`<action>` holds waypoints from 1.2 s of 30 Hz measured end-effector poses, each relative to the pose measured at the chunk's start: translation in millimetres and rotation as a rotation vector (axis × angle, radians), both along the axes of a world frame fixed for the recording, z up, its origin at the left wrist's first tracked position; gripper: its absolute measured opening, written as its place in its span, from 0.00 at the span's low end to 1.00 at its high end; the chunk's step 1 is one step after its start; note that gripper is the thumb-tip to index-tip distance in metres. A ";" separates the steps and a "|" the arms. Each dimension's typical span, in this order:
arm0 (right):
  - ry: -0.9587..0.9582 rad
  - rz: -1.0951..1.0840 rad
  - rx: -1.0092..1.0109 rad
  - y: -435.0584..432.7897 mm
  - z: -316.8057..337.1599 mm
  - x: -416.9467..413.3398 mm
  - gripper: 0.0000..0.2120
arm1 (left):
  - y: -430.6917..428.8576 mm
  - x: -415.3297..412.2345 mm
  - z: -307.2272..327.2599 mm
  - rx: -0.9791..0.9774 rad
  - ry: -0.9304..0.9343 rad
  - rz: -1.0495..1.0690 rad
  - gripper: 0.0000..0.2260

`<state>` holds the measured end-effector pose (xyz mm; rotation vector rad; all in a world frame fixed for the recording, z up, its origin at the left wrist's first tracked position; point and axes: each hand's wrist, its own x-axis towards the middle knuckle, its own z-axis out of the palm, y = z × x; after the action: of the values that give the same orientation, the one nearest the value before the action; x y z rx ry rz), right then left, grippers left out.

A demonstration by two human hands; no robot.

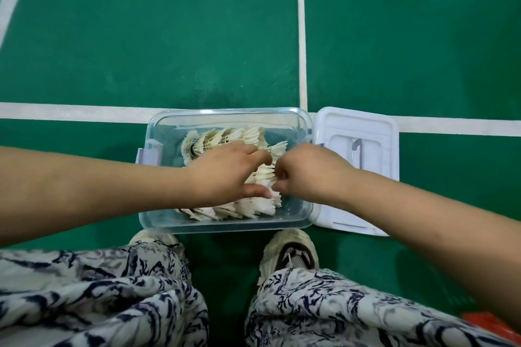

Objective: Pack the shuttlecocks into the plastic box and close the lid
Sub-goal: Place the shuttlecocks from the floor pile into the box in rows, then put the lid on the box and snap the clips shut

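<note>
Fingers (260, 155) of the left hand (225, 175) are curled round the middle row of shuttlecocks (265, 173) — thumb at its 6 o'clock side. The same row is pinched from 3 o'clock by the right hand (310, 172). All rows lie inside the plastic box (225, 227); its lid (363, 132) is laid just beside it at 3 o'clock.

- No writing, brand, number or sign could be read anywhere.
- The plastic box (225, 227), its lid (366, 127) and the shuttlecocks (225, 135) bore no legible marking.
</note>
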<state>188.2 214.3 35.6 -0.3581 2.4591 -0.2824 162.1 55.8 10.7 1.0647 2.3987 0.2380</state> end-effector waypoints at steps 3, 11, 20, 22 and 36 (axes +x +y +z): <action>0.131 -0.144 -0.057 17.5 7.0 -2.0 0.07 | 25.2 -7.4 11.4 0.086 0.033 0.025 0.23; 0.192 -0.679 -0.116 93.4 -42.0 7.5 0.03 | 64.9 -15.9 20.9 0.108 0.004 -0.020 0.22; -0.111 -1.033 -0.113 115.7 -92.2 24.6 0.19 | 60.7 -12.3 17.0 0.018 0.000 -0.039 0.23; -0.152 -1.075 -0.134 112.6 -98.3 26.1 0.17 | 60.0 -12.4 16.5 0.003 -0.003 -0.040 0.23; 0.267 -1.336 -0.137 121.5 -65.3 25.6 0.14 | 54.6 -5.2 23.6 -0.026 -0.032 -0.067 0.23</action>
<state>213.8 335.8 -29.8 1.3293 2.5480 -0.9716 157.0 110.4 34.3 1.1192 2.3269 0.1982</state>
